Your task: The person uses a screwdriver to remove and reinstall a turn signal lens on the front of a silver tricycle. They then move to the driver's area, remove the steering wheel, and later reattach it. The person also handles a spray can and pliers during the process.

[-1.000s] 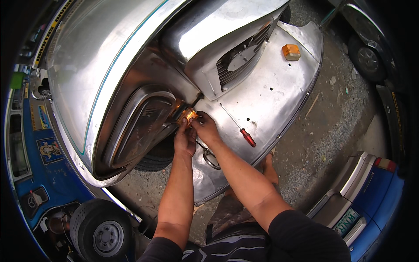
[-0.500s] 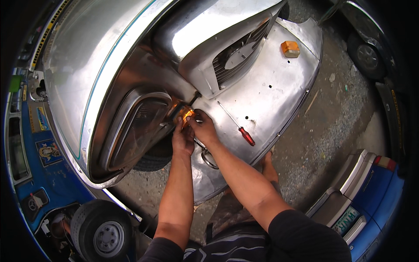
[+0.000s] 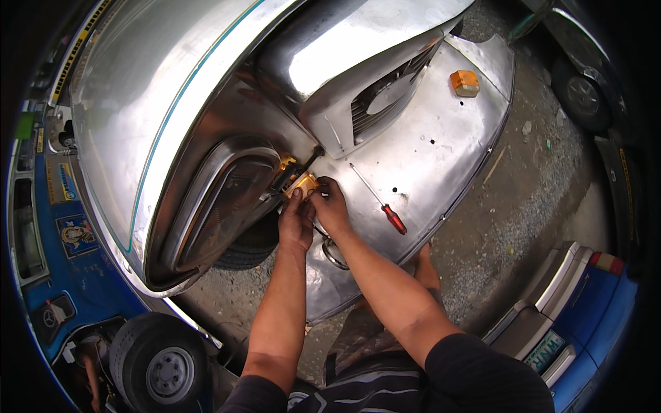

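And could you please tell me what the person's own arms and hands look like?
The left hand and right hand wear no gloves, and no watch shows. Both forearms are bare, up to the dark sleeves of a dark shirt with pale stripes.

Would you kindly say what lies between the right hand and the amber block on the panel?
In the head view, a red-handled screwdriver lies between them on the metal panel.

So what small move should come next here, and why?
Probably a slight fingertip turn of the held amber lamp, checking how it sits: the left hand and right hand both have fingers on it, while the red-handled screwdriver lies apart on the metal panel.
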`<state>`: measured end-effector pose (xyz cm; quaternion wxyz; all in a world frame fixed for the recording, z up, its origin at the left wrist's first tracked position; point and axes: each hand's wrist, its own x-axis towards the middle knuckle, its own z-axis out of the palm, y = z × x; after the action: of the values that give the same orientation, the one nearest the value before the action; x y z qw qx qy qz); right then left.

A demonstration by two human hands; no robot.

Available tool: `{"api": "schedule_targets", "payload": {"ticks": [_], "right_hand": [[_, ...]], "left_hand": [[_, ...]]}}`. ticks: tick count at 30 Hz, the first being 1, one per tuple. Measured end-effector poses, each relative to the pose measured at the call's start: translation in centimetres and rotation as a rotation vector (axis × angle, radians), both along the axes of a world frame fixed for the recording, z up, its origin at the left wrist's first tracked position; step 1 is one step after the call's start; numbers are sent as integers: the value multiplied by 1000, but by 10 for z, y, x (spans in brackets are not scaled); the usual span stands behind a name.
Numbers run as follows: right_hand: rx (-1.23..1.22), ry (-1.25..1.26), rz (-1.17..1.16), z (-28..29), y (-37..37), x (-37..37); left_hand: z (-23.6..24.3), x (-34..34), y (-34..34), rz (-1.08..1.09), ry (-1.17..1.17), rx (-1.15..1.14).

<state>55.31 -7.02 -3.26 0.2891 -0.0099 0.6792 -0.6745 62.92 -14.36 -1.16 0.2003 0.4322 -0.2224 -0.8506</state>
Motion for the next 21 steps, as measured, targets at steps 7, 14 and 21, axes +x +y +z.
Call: {"api": "schedule_targets", "payload": {"ticks": [7,14,21], "right_hand": [[-12,21,37,-2,-1,-1],[7,11,92,2,-8,-7],[66,-38,120,2,-12,-2]], "left_hand": [[7,1,-4,7,28,25],[6,-5,-2,49,-29,-4],[9,4,-3,18,80,44]]}}
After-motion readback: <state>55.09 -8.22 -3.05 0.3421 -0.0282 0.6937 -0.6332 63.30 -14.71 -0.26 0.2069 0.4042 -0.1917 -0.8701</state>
